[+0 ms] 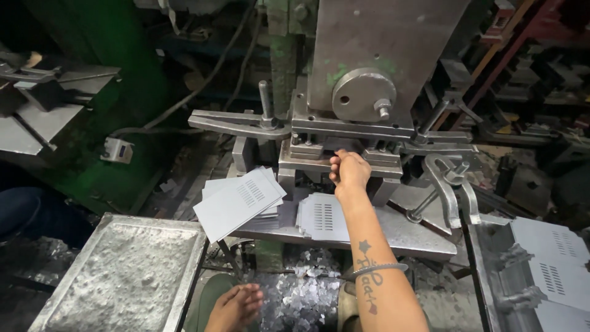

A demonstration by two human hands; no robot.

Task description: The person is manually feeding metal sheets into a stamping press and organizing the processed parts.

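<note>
1. Right hand reaches into the grey steel press; its fingertips are hidden under the die, so its grip cannot be told.
2. Stacks of grey slotted metal sheets lie on the bench, just beside the wrist.
3. Left hand rests loosely open, low down, holding nothing.

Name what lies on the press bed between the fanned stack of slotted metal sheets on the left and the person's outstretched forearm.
In the head view, a second, smaller stack of slotted sheets lies there, just left of the right forearm and apart from the fanned stack.
</note>
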